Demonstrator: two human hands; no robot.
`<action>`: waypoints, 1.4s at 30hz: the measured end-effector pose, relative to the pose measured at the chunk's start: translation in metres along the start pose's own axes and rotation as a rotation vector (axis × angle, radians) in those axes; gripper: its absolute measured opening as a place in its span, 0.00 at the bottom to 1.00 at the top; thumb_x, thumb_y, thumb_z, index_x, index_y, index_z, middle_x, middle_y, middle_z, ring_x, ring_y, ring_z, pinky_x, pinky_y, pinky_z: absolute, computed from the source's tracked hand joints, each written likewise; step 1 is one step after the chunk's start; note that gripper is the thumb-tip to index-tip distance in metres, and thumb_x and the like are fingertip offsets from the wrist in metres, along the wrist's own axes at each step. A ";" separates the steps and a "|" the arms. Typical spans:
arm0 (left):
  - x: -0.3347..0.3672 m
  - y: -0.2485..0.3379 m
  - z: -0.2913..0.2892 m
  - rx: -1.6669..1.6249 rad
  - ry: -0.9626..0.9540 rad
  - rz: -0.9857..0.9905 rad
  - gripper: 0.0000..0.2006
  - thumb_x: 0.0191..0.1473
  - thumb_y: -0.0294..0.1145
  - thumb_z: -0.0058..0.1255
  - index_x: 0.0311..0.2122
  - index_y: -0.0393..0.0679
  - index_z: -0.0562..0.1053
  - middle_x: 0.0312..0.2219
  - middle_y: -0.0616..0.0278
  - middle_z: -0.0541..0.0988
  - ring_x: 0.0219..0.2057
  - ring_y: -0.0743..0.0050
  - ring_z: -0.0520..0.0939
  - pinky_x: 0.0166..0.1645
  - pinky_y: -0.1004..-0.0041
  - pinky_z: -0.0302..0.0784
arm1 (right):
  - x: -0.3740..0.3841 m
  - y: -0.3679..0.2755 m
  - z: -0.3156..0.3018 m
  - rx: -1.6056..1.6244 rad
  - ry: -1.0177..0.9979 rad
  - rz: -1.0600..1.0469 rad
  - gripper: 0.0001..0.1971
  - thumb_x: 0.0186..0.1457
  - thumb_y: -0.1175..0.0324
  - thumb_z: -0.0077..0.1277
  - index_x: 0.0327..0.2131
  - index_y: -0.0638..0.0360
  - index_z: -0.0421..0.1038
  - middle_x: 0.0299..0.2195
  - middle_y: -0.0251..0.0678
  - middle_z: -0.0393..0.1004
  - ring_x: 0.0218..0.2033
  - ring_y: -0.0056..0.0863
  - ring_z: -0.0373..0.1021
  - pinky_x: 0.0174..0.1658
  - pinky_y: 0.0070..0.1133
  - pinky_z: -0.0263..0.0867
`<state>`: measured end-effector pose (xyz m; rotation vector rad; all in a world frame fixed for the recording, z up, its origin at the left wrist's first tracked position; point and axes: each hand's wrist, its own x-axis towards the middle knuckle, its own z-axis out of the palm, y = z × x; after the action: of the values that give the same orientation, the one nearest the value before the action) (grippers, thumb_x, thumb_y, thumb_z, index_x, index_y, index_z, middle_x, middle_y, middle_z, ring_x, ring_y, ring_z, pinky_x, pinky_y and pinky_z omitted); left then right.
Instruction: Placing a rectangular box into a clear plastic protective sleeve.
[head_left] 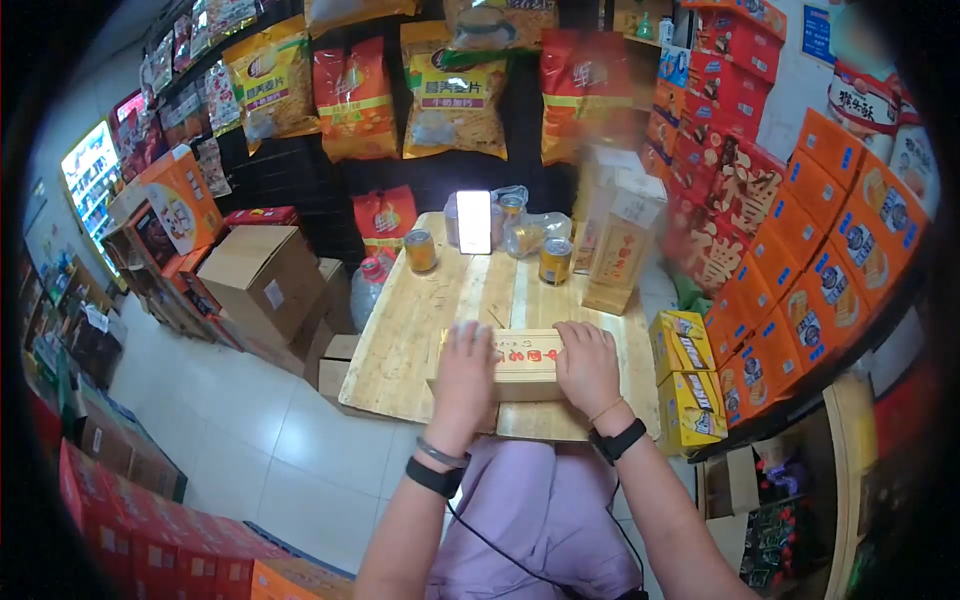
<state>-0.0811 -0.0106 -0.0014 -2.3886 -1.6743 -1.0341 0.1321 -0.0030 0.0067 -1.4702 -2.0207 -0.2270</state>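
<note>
A long pale box (528, 386), wood-like with red characters on its top, lies crosswise near the front of the wooden table (400, 340). My left hand (466, 368) covers its left end, fingers stretched forward and slightly blurred. At the other end, my right hand (589, 368) grips the box, its fingers bent over the top. Both thumbs are hard to make out. Behind the box lies a thin stick-like piece (496, 316). Farther back, a phone with a bright white screen (474, 222) stands upright.
Gold cans (421, 251) and clear plastic containers (540, 232) stand on the far half of the table. Tall boxes (622, 245) rise at its back right corner. Yellow cartons (692, 385) and stacked orange boxes (800, 290) line the right; brown cartons (262, 278) stand left.
</note>
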 end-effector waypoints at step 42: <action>0.022 0.037 0.024 -0.005 -0.015 0.028 0.22 0.55 0.28 0.47 0.56 0.37 0.69 0.56 0.43 0.68 0.60 0.37 0.64 0.66 0.55 0.58 | 0.000 0.001 0.005 -0.027 0.026 0.036 0.22 0.50 0.68 0.48 0.51 0.60 0.70 0.48 0.38 0.73 0.53 0.36 0.65 0.59 0.37 0.55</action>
<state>-0.0333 0.0020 0.0037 -2.4215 -1.6399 -1.0205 0.1308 -0.0004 0.0020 -1.5113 -1.9765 -0.2585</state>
